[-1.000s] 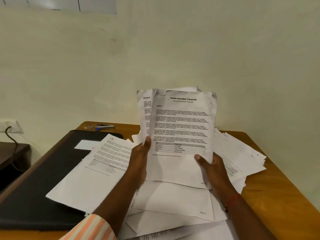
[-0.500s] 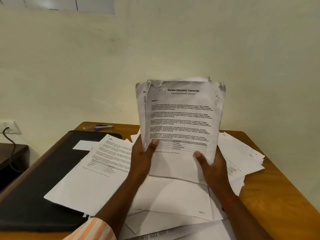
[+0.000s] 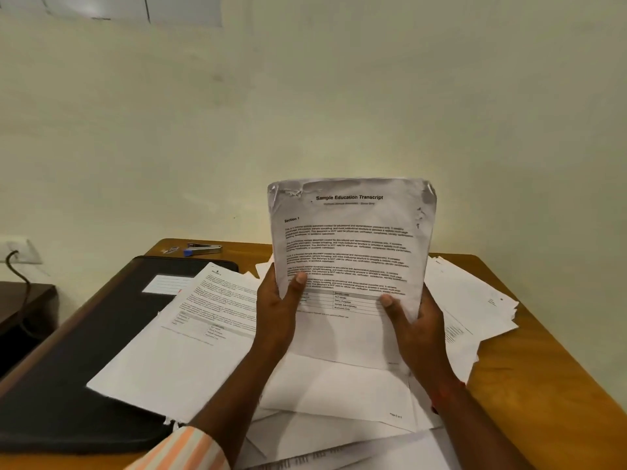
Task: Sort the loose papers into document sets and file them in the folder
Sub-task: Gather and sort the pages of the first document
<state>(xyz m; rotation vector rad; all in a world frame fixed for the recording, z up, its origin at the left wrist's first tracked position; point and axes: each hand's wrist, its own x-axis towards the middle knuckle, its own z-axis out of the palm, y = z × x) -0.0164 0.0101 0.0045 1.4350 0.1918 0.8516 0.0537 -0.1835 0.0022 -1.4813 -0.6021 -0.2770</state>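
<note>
Squared up from their earlier offset, the transcript sheets [image 3: 349, 245] stand upright above the loose papers [image 3: 471, 300] (title page facing the camera), left hand [image 3: 276, 313] and right hand [image 3: 415, 329] each pinching a lower side edge, black folder [image 3: 84, 351] lying left.

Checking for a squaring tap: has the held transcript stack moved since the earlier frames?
Yes. Against the table's far edge, the transcript stack rose, then dropped back to roughly its first height, its sheets now flush.
</note>
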